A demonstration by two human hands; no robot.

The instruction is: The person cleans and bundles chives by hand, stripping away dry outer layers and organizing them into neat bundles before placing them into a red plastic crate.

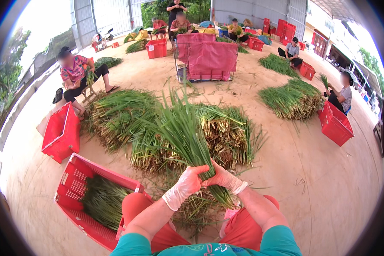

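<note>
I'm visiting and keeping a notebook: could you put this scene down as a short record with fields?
Left grip: gloved, around a leafy green bundle
Right grip: gloved, around the same bundle
Near left: red crate, greens inside
Ahead: heaped green stalks on the ground
Beyond: pink-covered cart; seated co-worker at left

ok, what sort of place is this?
Probably an open-sided shed where harvested greens are sorted: heaps of long green stalks on the floor, red crates beside seated workers, and tall metal wall panels behind.
</note>
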